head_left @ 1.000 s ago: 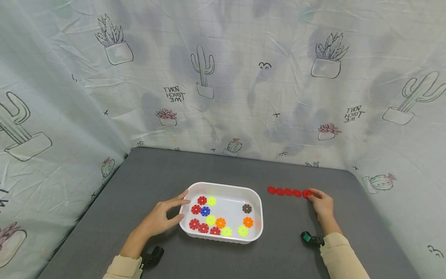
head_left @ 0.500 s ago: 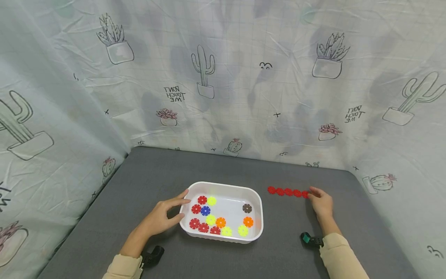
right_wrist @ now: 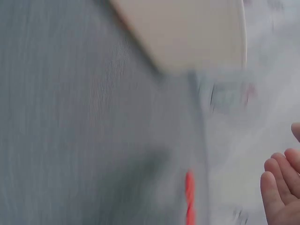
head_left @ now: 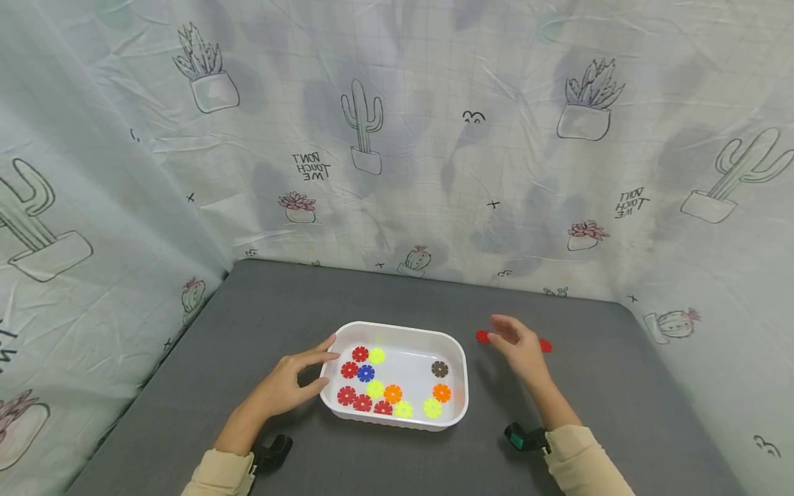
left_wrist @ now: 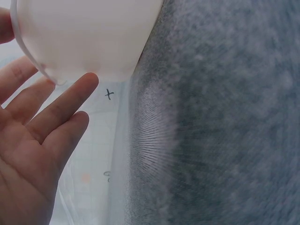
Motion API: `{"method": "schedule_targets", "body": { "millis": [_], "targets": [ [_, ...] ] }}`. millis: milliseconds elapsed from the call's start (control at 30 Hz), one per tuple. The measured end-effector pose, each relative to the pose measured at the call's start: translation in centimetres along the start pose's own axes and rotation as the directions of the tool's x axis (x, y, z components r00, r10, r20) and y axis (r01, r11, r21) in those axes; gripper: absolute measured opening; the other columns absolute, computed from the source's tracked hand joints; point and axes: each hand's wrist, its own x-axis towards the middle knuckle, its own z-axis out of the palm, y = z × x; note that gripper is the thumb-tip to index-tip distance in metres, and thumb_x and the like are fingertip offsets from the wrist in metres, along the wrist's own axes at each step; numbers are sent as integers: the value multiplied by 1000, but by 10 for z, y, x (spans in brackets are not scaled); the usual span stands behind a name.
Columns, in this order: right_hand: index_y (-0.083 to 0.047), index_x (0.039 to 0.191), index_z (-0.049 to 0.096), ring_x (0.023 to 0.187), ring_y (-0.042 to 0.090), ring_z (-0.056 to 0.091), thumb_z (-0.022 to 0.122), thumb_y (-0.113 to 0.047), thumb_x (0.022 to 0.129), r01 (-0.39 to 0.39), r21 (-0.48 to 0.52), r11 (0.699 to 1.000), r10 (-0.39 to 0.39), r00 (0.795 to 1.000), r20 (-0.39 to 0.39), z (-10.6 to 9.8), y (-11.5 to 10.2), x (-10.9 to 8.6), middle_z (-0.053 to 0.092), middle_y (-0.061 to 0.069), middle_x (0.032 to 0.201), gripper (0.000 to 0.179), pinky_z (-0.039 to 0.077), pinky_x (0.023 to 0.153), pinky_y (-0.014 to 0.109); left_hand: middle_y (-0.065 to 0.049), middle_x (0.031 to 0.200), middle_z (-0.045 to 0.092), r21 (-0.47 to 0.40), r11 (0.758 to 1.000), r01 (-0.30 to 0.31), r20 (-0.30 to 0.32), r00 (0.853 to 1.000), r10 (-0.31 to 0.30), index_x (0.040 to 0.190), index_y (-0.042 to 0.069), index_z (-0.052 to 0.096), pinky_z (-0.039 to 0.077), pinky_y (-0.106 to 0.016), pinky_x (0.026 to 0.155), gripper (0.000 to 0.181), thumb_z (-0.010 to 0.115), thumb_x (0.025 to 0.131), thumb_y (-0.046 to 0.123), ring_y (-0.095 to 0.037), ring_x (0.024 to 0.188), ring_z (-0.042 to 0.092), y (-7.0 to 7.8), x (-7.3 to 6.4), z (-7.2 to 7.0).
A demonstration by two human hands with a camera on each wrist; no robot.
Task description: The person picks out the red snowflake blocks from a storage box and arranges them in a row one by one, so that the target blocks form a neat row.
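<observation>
A white plastic tray [head_left: 453, 344] sits on the grey table with several slotted plastic discs inside, such as a blue disc [head_left: 366, 373] and a brown disc [head_left: 440, 369]. At its left end my left hand [head_left: 282, 386] holds the rim: thumb and index finger reach over it, while other fingers [left_wrist: 65, 103] lie outside by the wall. My right hand [head_left: 522, 350], fingers slightly bent and holding nothing, is over a row of red slotted discs [head_left: 545, 345] to the tray's right. It hides the row's middle; both ends show. In the right wrist view, the row [right_wrist: 189, 199] appears blurred.
The grey table [head_left: 298, 296] meets a pale curtain [head_left: 409, 207] printed with cacti at the back and sides. Black wrist cameras hang below each wrist, the left camera [head_left: 273, 453] and the right camera [head_left: 524, 437], close over the table.
My right hand has let go of the red disc at the row's right end and moved left over the row. The left hand and tray stay put.
</observation>
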Motion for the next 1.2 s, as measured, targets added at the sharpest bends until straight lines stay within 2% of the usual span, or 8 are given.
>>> {"method": "schedule_targets", "body": {
  "millis": [67, 167, 300, 433, 633, 1033, 1100, 1200],
  "targets": [
    [4, 126, 55, 116, 37, 55, 66, -11, 88, 54, 33, 998, -55, 998, 27, 11, -16, -4, 58, 23, 128, 42, 45, 88, 13, -8, 146, 43, -1, 1000, 3, 1, 1000, -3, 125, 9, 62, 43, -55, 98, 42, 69, 84, 16, -30, 129, 48, -1, 0, 0],
    [4, 125, 55, 115, 39, 56, 67, -7, 87, 126, 68, 990, -132, 986, 97, 27, -32, -10, 59, 23, 126, 41, 49, 95, 29, -8, 146, 43, 4, 1000, 1, -1, 1000, -1, 125, 10, 62, 43, -55, 98, 42, 69, 84, 17, -30, 129, 48, -1, 0, 0],
    [1, 126, 55, 118, 36, 56, 66, -7, 87, 211, 124, 970, -234, 949, 210, 49, -30, -11, 58, 20, 127, 41, 46, 98, 45, -8, 146, 44, 8, 1000, -14, -7, 1000, 14, 124, 10, 62, 43, -54, 98, 42, 70, 84, 16, -29, 129, 48, -2, 0, 0],
    [1, 128, 53, 120, 38, 53, 64, -6, 88, 212, 172, 962, -261, 902, 344, 69, -37, -15, 56, 22, 130, 42, 45, 99, 45, -9, 145, 45, 3, 1000, -26, -12, 1000, 26, 124, 9, 63, 44, -55, 97, 42, 70, 83, 14, -30, 128, 48, -2, -1, -1],
    [3, 127, 54, 120, 38, 53, 64, -4, 88, 170, 170, 971, -235, 821, 521, 96, -44, -17, 56, 23, 129, 40, 45, 100, 44, -8, 146, 44, 2, 1000, -9, -4, 1000, 9, 124, 10, 62, 43, -55, 97, 42, 70, 83, 15, -30, 129, 48, -2, -3, -1],
    [-9, 117, 64, 106, 13, 61, 70, -8, 84, 178, -21, 984, -96, 622, 777, 127, -50, -18, 67, 2, 116, 33, 49, 92, 21, -7, 146, 43, 3, 1000, -13, -8, 1000, 13, 125, 10, 62, 43, -55, 98, 42, 70, 83, 16, -30, 129, 48, -3, -3, 0],
    [-12, 115, 66, 102, 7, 61, 70, -9, 83, 202, -58, 978, -77, 602, 795, 131, -49, -18, 68, -2, 113, 32, 49, 90, 19, -7, 147, 43, 3, 1000, -14, -5, 1000, 14, 125, 10, 62, 43, -56, 98, 42, 70, 83, 16, -30, 129, 48, -3, -3, 0],
    [-13, 113, 67, 97, 3, 59, 70, -8, 83, 230, -93, 969, -62, 588, 807, 135, -46, -19, 68, -6, 110, 31, 49, 87, 18, -7, 146, 43, 3, 1000, -17, -5, 1000, 17, 125, 10, 62, 43, -56, 98, 42, 70, 83, 15, -30, 129, 48, -3, -3, 0]
  ]
}}
